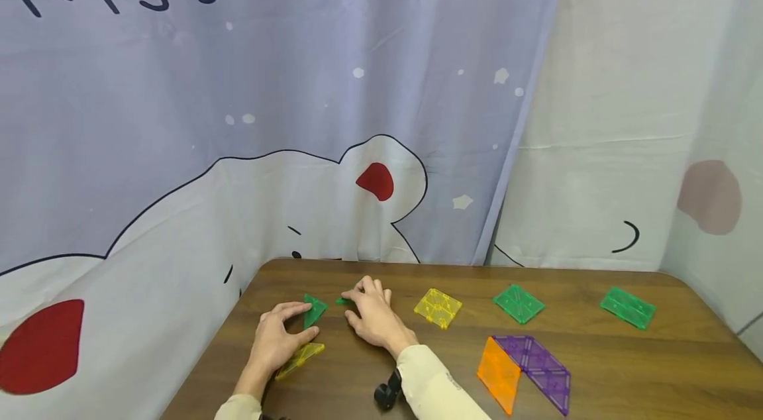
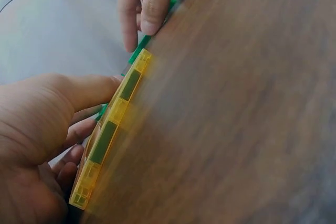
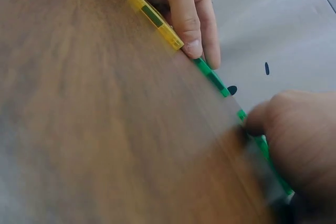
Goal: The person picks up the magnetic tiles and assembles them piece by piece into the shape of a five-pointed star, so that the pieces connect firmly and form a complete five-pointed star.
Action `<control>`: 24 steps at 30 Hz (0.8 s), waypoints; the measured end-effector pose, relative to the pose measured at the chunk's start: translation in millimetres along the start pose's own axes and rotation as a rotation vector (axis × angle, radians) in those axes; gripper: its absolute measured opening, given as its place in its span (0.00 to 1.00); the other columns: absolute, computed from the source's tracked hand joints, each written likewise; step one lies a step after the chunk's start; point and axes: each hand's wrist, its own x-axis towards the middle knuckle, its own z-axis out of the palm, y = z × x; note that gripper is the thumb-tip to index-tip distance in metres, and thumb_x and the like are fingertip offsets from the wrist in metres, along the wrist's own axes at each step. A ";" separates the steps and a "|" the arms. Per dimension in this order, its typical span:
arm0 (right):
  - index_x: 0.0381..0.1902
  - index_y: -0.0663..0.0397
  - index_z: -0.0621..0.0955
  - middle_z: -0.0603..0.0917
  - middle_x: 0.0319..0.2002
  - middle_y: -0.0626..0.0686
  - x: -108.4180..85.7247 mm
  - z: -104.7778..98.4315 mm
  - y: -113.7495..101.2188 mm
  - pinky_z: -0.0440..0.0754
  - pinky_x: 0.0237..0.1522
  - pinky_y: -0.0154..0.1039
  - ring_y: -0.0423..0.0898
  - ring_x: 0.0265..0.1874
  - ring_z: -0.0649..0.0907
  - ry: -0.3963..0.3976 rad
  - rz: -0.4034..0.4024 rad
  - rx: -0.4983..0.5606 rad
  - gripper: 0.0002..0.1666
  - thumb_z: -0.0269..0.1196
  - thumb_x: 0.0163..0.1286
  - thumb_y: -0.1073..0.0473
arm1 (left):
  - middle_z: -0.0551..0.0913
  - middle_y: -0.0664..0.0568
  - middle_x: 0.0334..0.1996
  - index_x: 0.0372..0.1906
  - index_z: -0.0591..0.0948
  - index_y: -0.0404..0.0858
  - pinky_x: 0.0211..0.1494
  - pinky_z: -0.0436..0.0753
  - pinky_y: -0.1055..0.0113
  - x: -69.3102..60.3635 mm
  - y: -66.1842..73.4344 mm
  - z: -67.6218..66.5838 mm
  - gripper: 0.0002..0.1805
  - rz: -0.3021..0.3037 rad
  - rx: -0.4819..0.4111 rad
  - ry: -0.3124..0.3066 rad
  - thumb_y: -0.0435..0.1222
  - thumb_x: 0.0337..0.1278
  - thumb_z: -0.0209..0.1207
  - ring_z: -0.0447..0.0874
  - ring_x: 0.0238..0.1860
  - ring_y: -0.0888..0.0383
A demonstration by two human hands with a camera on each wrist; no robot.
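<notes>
We have a left hand [image 1: 277,337] and a right hand [image 1: 378,314] working at the far left of the wooden table [image 1: 656,367]. Between the thumb and fingers of our left hand we hold a green triangular magnetic tile [image 1: 314,313] in a narrow pinch. Just to the right, our right hand grips a second green magnetic tile [image 1: 342,301] in an equally narrow hold; most of it is covered, so we cannot tell its shape. A small gap parts the two greens. We judge the step in hand to be bringing this pair together — the next move would call for turning matching edges face to face and closing that gap, both pieces kept flat.

Counting by colour, we find four green shapes: the two in our hands, a green square [image 1: 518,304] on the far right and a green rectangle [image 1: 628,307] further right. Yellow makes two: a yellow tile [image 1: 303,359] on the near side of our left hand, partly hidden by it, and a yellow square [image 1: 438,308] right of our right hand. Nearer, on the right, one orange parallelogram [image 1: 499,375] touches one purple group [image 1: 532,373] — how many tiles make up the purple, we cannot tell.
</notes>
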 end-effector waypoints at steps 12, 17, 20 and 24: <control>0.69 0.52 0.87 0.76 0.76 0.59 -11.3 -7.0 6.3 0.82 0.66 0.51 0.54 0.67 0.74 0.039 0.084 0.078 0.22 0.68 0.81 0.60 | 0.90 0.49 0.58 0.58 0.94 0.46 0.67 0.82 0.39 6.1 5.5 5.0 0.24 0.003 -0.016 0.024 0.41 0.56 0.85 0.86 0.61 0.40; 0.73 0.57 0.84 0.78 0.73 0.58 -13.8 -11.9 8.6 0.83 0.61 0.45 0.53 0.65 0.76 -0.007 0.086 0.103 0.28 0.72 0.79 0.55 | 0.89 0.60 0.42 0.62 0.93 0.46 0.54 0.82 0.56 10.0 10.2 5.6 0.27 0.001 -0.007 -0.029 0.41 0.55 0.85 0.81 0.47 0.56; 0.73 0.62 0.83 0.79 0.71 0.57 -15.3 -14.7 10.7 0.84 0.57 0.40 0.50 0.61 0.78 -0.016 0.076 0.126 0.31 0.74 0.77 0.55 | 0.88 0.63 0.40 0.62 0.93 0.45 0.51 0.81 0.60 11.1 12.4 4.7 0.28 0.012 0.004 -0.042 0.40 0.54 0.85 0.80 0.44 0.58; 0.74 0.62 0.82 0.80 0.69 0.55 -17.3 -17.6 12.8 0.84 0.52 0.35 0.43 0.52 0.80 -0.018 0.098 0.189 0.34 0.77 0.76 0.54 | 0.90 0.57 0.47 0.57 0.95 0.45 0.57 0.85 0.51 12.7 13.9 3.3 0.26 0.057 0.045 -0.019 0.40 0.50 0.87 0.85 0.50 0.51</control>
